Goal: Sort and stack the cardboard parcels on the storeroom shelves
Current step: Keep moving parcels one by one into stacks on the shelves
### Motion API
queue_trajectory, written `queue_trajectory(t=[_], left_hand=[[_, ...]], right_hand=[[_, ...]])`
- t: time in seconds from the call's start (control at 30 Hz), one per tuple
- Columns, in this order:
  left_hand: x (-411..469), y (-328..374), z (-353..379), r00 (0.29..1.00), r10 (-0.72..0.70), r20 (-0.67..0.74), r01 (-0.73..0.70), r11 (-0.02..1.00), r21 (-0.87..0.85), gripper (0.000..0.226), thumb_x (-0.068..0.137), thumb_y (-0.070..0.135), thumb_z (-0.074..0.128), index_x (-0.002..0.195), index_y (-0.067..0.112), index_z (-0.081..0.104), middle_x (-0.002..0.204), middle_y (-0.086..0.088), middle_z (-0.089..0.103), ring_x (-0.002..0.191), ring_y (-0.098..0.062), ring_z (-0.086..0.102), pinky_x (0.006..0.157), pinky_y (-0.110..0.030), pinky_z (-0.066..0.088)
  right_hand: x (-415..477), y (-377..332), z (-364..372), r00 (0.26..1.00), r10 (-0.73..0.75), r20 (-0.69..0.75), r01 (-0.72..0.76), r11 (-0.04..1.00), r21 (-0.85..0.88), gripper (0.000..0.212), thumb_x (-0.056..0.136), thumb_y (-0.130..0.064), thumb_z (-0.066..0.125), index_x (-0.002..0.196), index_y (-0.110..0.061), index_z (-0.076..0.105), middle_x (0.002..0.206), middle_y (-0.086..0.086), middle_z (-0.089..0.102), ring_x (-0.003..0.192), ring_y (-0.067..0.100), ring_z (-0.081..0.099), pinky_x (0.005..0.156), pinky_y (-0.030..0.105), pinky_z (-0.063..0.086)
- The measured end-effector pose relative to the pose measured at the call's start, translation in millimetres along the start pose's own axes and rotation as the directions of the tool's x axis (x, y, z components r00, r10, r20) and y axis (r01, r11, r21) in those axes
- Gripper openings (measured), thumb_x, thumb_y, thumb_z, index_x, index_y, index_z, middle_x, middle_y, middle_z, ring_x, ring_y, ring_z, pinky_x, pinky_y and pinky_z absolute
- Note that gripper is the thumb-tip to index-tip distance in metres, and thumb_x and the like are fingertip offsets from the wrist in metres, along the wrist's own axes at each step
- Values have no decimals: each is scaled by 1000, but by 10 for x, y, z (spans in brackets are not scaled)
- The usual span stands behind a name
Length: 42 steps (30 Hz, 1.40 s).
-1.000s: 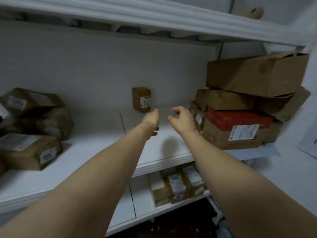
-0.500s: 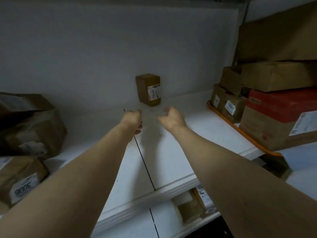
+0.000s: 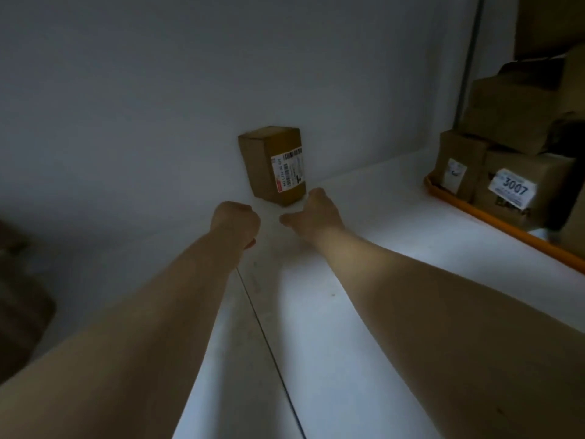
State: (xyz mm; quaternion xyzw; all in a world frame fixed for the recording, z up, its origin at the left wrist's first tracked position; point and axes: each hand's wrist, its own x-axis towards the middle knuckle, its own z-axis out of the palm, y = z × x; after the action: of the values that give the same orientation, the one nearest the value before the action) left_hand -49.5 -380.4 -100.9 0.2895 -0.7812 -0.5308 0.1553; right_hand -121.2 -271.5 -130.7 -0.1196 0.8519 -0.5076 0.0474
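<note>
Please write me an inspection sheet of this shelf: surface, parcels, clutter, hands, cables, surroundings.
Surface: white shelf board, seam running front to back.
Job's things: small brown cardboard parcel with barcode label, upright at the back; stacked brown cardboard parcels at right, behind an orange rim.
Clutter: nothing seen.
Hands: left hand curled, empty; right hand open, close beside the small parcel.
Cables: nothing seen.
Surroundings: white back wall.

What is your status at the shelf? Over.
Left hand curled, empty. Right hand open beside small parcel, contact unclear. Parcel upright against back wall, nothing between.
</note>
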Motion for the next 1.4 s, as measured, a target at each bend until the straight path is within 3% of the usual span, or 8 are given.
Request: queue_trajectory(t=[0.13, 0.23, 0.43, 0.63, 1.03, 1.2, 1.27, 1.4], left_hand=[[332, -73, 57, 999, 8, -41, -8, 1000, 8, 21, 94, -1, 51, 111, 0, 63, 122, -22, 60, 98, -28, 61, 88, -42, 54], [535, -128, 93, 999, 24, -31, -23, 999, 33, 35, 92, 1, 54, 126, 4, 58, 119, -18, 61, 98, -27, 62, 92, -42, 53], [891, -157, 114, 997, 47, -64, -46, 999, 22, 37, 89, 2, 56, 126, 5, 60, 122, -18, 61, 111, -32, 61, 95, -41, 52], [1027, -185, 128, 995, 57, -82, -54, 998, 29, 38, 88, 0, 56, 125, 3, 60, 120, -20, 61, 112, -34, 59, 97, -42, 50], [1015, -213, 126, 996, 33, -84, -32, 999, 18, 37, 88, 4, 59, 125, 1, 59, 122, -21, 60, 113, -34, 58, 98, -42, 49], [746, -127, 126, 995, 3, -100, -3, 1000, 7, 4, 86, 4, 61, 90, 2, 61, 109, -22, 62, 105, -37, 61, 94, -47, 51], [588, -94, 124, 996, 16, -89, -14, 1000, 22, 12, 87, 3, 59, 77, 8, 55, 100, -19, 60, 101, -34, 62, 94, -47, 51], [124, 15, 99, 998, 31, -52, -29, 999, 46, 13, 90, 0, 54, 79, 4, 51, 80, -11, 51, 77, -22, 53, 85, -35, 51]], right_hand=[[318, -12, 193, 999, -28, -15, 28, 1000, 1, 86, 70, -29, 83, 135, -2, 36, 131, 14, 48, 122, 30, 49, 102, 41, 45], [523, 2, 291, 999, -19, -50, 19, 1000, 5, 97, 62, -33, 88, 136, -1, 35, 133, 15, 48, 124, 31, 48, 104, 42, 44], [832, 7, 347, 997, 3, -80, -6, 999, -42, 124, 62, -35, 89, 147, 3, 7, 152, 17, 22, 143, 29, 21, 118, 39, 21], [1067, -13, 434, 996, 25, -90, -19, 998, 64, 145, 56, -31, 92, 149, -3, -15, 158, 14, 10, 147, 29, 9, 121, 41, 14], [1022, 7, 414, 988, -31, -153, 47, 993, 106, 107, 65, -30, 86, 143, -1, 21, 142, 16, 35, 133, 32, 36, 111, 43, 35], [715, 24, 176, 990, -32, -139, 49, 991, 124, 101, 66, -26, 86, 140, 0, 22, 140, 15, 38, 132, 29, 39, 109, 33, 37], [563, 17, 38, 993, -27, -112, 43, 989, 145, 98, 66, -24, 86, 139, -1, 23, 138, 14, 40, 130, 28, 41, 105, 28, 38], [146, -26, -287, 998, 9, -58, 3, 982, 191, 93, 67, -22, 84, 137, -4, 25, 135, 11, 43, 125, 27, 46, 96, 25, 42]])
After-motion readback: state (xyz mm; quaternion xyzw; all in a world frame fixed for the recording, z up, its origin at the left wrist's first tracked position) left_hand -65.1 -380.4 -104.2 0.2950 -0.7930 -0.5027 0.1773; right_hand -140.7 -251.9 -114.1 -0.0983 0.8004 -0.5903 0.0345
